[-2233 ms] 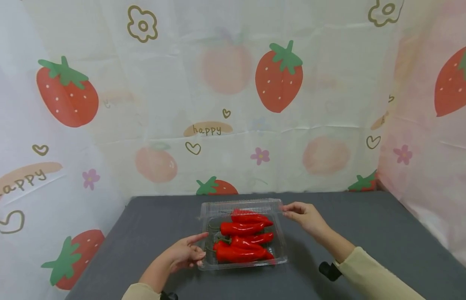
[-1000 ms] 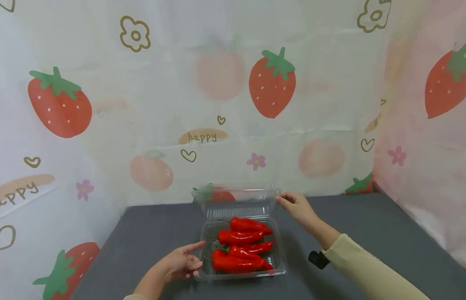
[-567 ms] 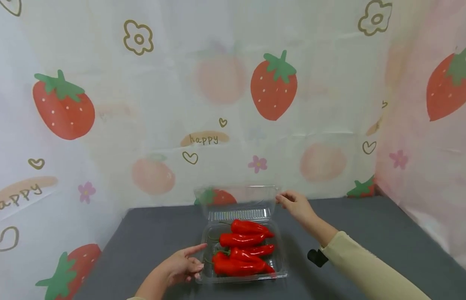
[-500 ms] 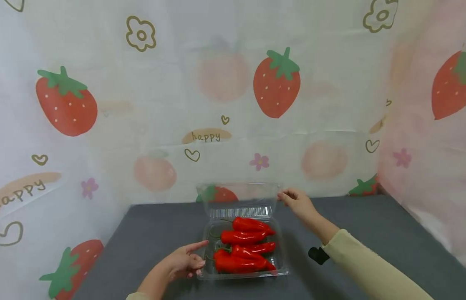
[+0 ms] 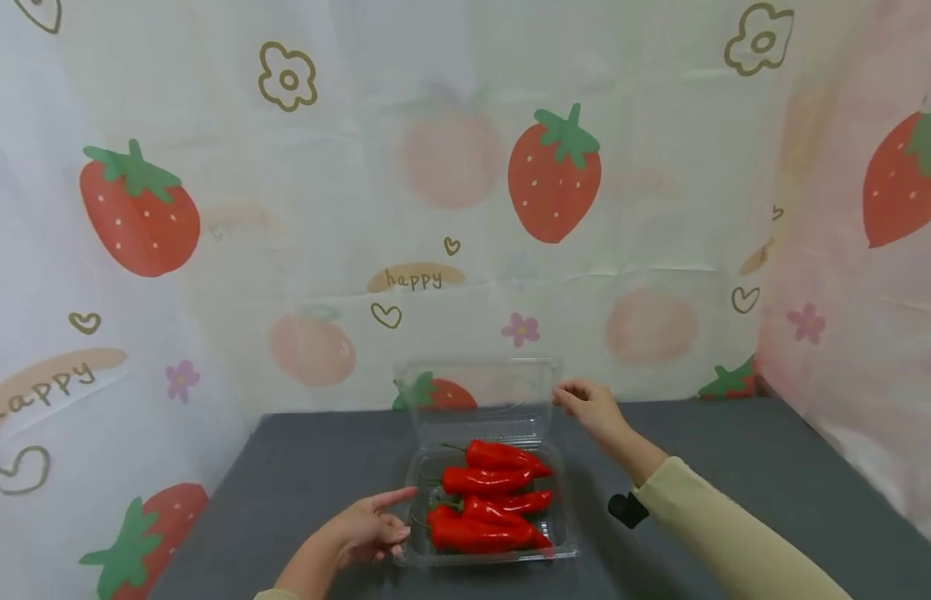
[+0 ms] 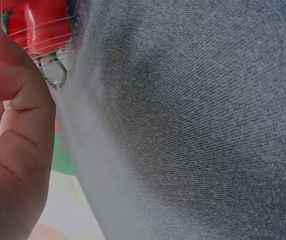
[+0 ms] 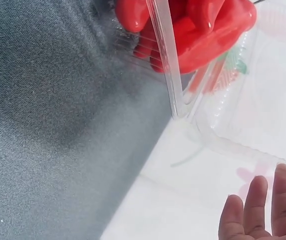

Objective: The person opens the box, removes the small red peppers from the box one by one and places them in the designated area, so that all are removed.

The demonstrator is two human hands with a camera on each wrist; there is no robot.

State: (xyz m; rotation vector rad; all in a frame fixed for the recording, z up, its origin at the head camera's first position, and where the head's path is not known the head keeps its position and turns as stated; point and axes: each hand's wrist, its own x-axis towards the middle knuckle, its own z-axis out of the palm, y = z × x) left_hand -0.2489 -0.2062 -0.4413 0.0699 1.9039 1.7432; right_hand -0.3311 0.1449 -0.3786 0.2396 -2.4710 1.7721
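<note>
Several glossy red peppers [image 5: 491, 481] lie side by side in a clear plastic clamshell container [image 5: 510, 558], their green stems to the left. Its see-through lid [image 5: 483, 400] stands raised at the back, hinged to the tray. My left hand [image 5: 360, 527] pinches the tray's front left corner, index finger stretched along the rim; in the left wrist view the thumb and fingertips meet near clear plastic at the top left. At the lid's right edge, my right hand [image 5: 596, 412] pinches with thumb and forefinger. The right wrist view shows the other fingers [image 7: 255, 205] extended, with the pinching tips outside the frame.
A dark grey cloth-covered table [image 5: 698, 467] carries the container near its middle. Close behind the lid hangs a pale curtain [image 5: 345, 192] printed with strawberries, and it continues along both sides. A black wrist camera [image 5: 628, 510] sits under the right forearm.
The lid has swung up and back from low over the peppers to nearly upright, with my right hand at its edge. My left hand has stayed at the tray's left side.
</note>
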